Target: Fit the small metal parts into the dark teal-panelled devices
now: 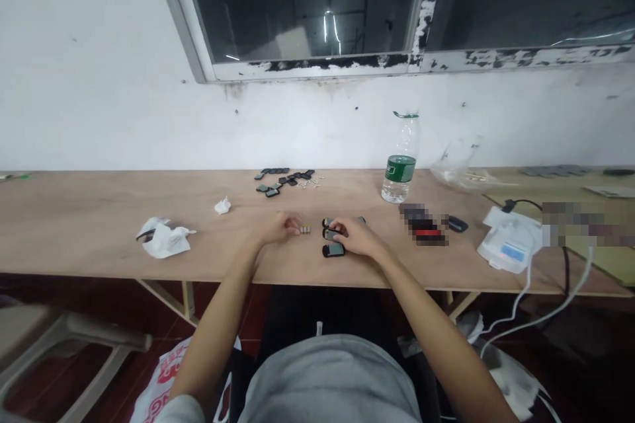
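Several small black-and-grey devices lie in a column on the wooden table, the nearest one [333, 250] uncovered. My right hand [351, 236] rests over the upper ones, its fingers bent down onto the middle device [329, 234]; whether it grips it is too small to tell. To the left, my left hand [282, 227] lies with curled fingers beside a short row of small yellowish-silver pieces [305, 230], its fingertips at their left end. Anything between those fingertips is hidden.
Behind the hands lie a pile of dark parts [272, 192] and small white bits [308, 183]. A water bottle [397, 178] stands back right, near a black oval object [457, 223] and a white box [510, 244] with cables. Crumpled tissues [167, 240] lie left.
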Motion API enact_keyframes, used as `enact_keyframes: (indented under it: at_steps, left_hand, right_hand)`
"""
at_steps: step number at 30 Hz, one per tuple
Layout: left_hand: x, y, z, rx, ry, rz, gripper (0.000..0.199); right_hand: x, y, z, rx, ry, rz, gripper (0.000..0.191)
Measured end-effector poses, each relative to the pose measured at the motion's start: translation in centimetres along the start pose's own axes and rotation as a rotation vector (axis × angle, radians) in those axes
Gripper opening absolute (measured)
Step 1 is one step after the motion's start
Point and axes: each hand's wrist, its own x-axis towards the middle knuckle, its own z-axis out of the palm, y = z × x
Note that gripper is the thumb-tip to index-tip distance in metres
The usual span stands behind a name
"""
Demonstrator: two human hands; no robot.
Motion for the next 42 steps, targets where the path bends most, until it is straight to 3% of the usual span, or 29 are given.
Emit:
enact_keyframes:
  at_steps: [11,17,21,28,33,42]
  left_hand:
    - [-0.2,0.3,-0.2,0.019,-0.018,0.016,0.027]
    - [-0.2,0.8,-0.3,0.061,0.017,0.046,0.02]
    - [-0.2,2.9,0.6,0.154,0.141,0.169,0.02]
    - [0.6,6.4,4.0,0.222,0.332,0.568,0.026]
    - [1.1,6.6,5.0,0.253,0.442,0.627,0.026]
    - [1.3,4.9,5.1,0.244,0.438,0.735,0.034]
  right_hand:
    - [0.0,0.1,-0.1,-0.048,0.013,0.018,0.016]
    - [0.2,0.2,0.0,0.005,0.117,0.022,0.018]
    - [0.5,0.0,0.0,0.106,0.148,0.008,0.018]
    - [0.6,-0.1,-0.4,0.325,0.202,-0.029,0.02]
    - [0.5,-0.1,-1.1,0.438,0.202,-0.006,0.021]
    - [0.3,-0.6,-1.7,0.551,0.132,0.045,0.024]
